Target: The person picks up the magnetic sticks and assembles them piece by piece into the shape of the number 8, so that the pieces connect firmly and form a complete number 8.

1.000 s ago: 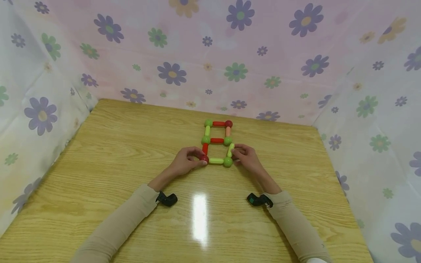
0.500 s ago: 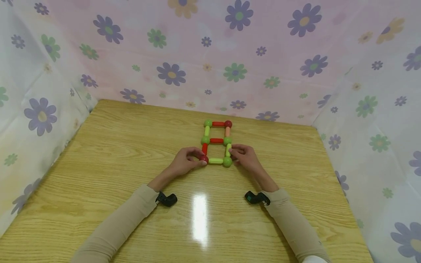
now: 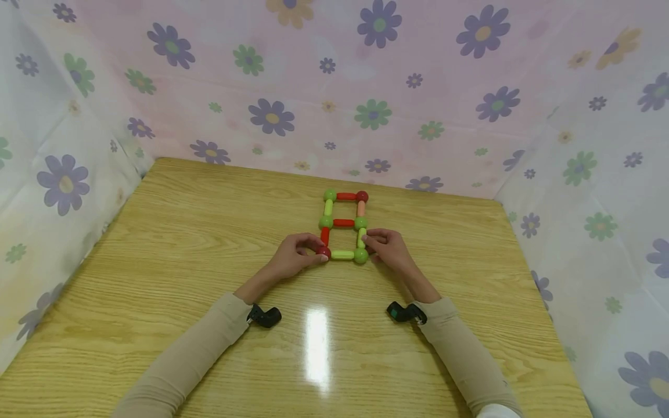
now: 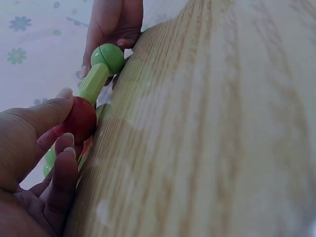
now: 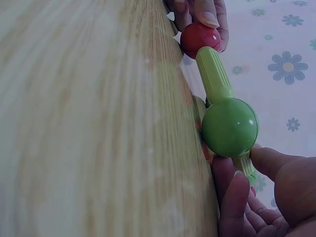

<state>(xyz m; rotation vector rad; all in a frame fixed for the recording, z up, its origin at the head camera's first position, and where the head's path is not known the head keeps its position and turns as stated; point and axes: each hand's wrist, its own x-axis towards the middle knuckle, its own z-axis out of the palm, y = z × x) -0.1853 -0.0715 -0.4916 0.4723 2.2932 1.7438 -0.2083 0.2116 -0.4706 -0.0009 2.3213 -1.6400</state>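
Note:
Magnetic rods and balls form two joined squares, one behind the other, on the table. My left hand holds the dark red ball at the near left corner, thumb on one side and fingers on the other. With thumb and fingers, my right hand pinches the yellow-green rod on the right side of the near square. That rod spans the near green ball and the middle right green ball. Another yellow-green rod makes the front side; a red rod makes the left.
Behind, the far square has a red rod along its back and an orange rod on its right. Flowered cloth encloses the wooden table at the back and sides. Dark wrist cameras sit on both sleeves.
The right yellow-green rod, earlier slanted with its far end away from the middle green ball, has swung left into line with it. My right hand moved slightly left; my left hand stayed.

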